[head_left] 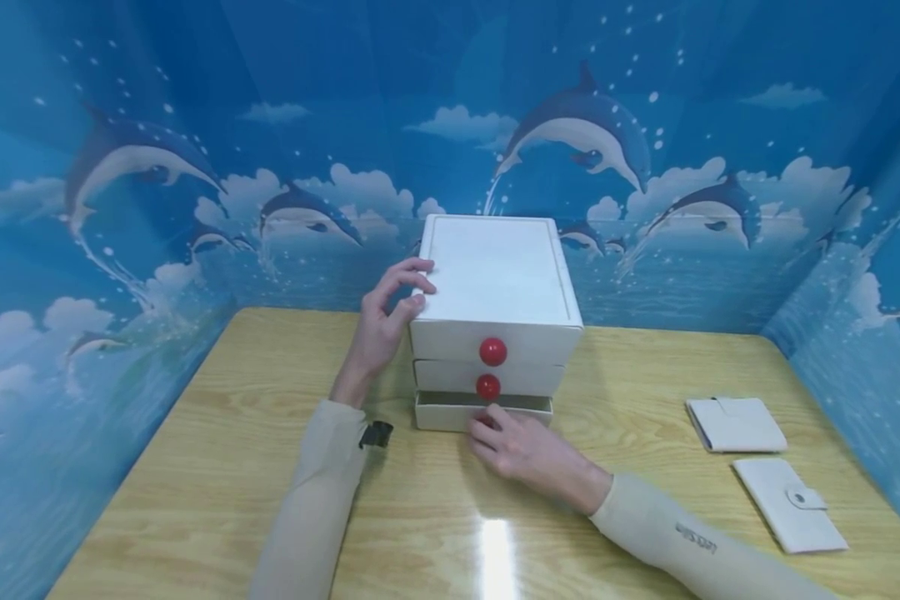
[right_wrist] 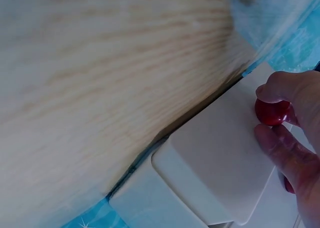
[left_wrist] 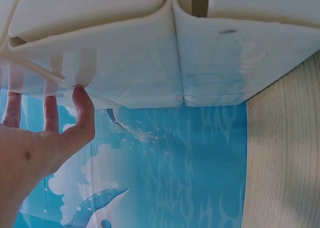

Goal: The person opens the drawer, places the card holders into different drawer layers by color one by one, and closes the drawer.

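A white three-drawer box (head_left: 495, 267) with round red knobs stands in the middle of the table. Its bottom drawer (head_left: 442, 415) sticks out a little, while the upper two look flush. My right hand (head_left: 521, 450) pinches the bottom drawer's red knob (right_wrist: 272, 112) between thumb and fingers. On the box's left side, my left hand (head_left: 384, 321) rests its fingertips (left_wrist: 82, 95) against the wall near the top edge, fingers spread and slightly bent. Most of the bottom drawer's inside is hidden under the drawer above.
Two white wallets lie on the right of the wooden table (head_left: 232, 467): one farther back (head_left: 738, 425), and one with a snap strap (head_left: 787, 504) closer to me. Blue dolphin-print walls (head_left: 307, 150) enclose the table at the back and sides.
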A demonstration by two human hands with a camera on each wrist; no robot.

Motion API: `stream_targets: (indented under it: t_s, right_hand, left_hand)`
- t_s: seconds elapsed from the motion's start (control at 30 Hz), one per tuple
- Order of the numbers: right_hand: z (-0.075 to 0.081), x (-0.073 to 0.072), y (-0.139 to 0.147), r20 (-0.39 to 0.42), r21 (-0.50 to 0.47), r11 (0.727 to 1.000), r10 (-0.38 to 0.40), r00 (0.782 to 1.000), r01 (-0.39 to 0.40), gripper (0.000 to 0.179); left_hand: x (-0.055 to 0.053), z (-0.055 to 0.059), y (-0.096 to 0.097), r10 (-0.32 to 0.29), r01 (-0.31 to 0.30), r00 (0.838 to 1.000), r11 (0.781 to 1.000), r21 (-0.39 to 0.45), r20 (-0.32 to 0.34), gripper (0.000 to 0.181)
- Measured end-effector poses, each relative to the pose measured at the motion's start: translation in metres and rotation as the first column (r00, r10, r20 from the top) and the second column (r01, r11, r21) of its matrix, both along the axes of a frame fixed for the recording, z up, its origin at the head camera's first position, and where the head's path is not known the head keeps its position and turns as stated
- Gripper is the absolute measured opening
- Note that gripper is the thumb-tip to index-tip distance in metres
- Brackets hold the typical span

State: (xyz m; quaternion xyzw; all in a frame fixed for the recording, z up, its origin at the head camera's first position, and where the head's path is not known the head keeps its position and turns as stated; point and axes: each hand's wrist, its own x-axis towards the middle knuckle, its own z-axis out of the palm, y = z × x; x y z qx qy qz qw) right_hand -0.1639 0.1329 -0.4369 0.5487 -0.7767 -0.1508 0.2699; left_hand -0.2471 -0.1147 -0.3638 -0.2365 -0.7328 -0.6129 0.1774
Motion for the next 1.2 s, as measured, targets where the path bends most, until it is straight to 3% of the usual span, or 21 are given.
stream_targets:
  t_s: [1.2]
  right_hand:
    - [-0.0007, 0.0090, 0.0056, 0.067, -0.052, 0.998, 0.022, 0.997, -0.019, 0.040]
  left_hand:
    - [0.0006, 0.0002, 0.0004, 0.003, -0.003, 1.000, 1.000, -0.002, 0.012, 0.024]
